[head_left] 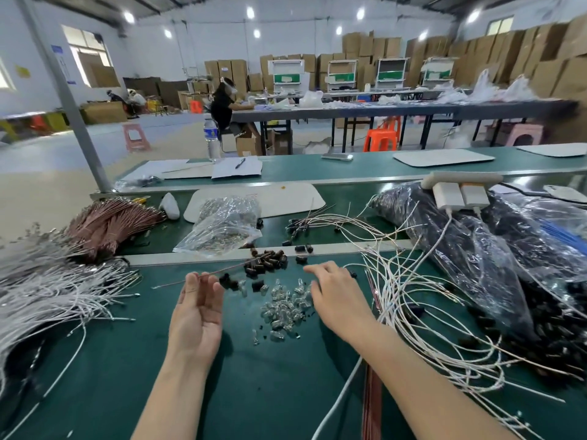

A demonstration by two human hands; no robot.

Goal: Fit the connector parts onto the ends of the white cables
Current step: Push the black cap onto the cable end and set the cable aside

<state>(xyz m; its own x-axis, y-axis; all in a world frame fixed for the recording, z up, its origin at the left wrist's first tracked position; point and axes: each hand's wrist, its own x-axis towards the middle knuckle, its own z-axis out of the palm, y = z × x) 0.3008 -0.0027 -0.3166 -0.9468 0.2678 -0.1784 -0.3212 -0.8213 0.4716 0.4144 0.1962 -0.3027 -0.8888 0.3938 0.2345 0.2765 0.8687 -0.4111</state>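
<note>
Bright overhead ceiling lamps [250, 12] — soft shadows, wide-angle edge warp, blurred corners.

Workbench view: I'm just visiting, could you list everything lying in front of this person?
green bench: one, green, under everything
white cables: many, white, bundle left, loose ones right
brown wires: one bundle, reddish-brown, far left
black connector parts: small heap, black, bench middle
clear parts: small heap, transparent, nearer than the black heap
small bag: one, clear, behind the heaps
big bags: at least two, clear over black contents, right
chargers: two, white, in a power strip, right
water bottle: one, clear, at back
left hand: one, palm up, fingers relaxed
right hand: one, palm down, fingers at clear parts
</note>
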